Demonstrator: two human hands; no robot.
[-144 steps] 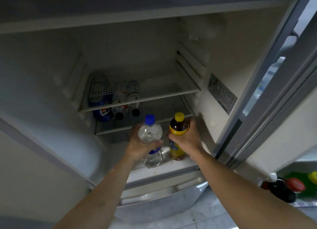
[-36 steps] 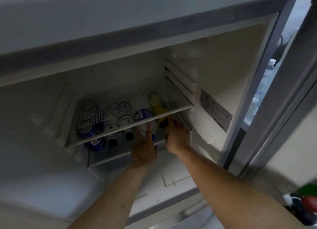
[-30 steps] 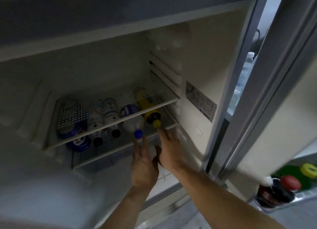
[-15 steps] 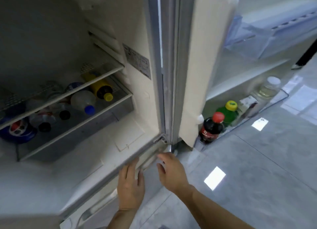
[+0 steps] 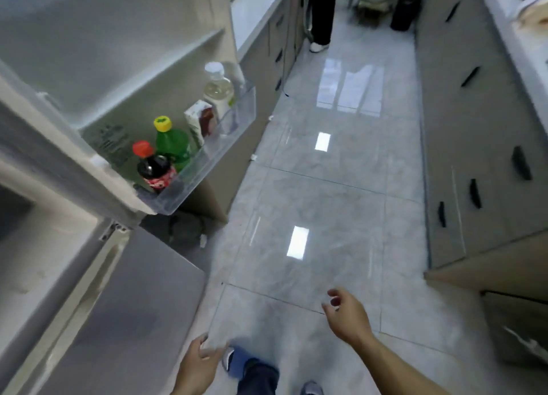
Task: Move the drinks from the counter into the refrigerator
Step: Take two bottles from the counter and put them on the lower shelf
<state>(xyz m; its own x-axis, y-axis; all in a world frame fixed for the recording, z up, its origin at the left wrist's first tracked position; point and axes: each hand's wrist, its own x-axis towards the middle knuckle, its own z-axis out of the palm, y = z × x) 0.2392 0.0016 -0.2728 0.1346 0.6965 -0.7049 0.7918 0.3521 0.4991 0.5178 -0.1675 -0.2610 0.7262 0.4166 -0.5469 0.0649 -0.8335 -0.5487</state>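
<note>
Hands: left hand (image 5: 198, 365), right hand (image 5: 345, 316), both empty.

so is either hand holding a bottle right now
No, the left hand and right hand both hang empty over the floor with loosely curled fingers.

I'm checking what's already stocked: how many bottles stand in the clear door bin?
3. The dark cola bottle with a red cap stands nearest the hinge, the green bottle with a yellow cap beside it, the clear white-capped bottle at the far end. The carton could hide more.
</note>
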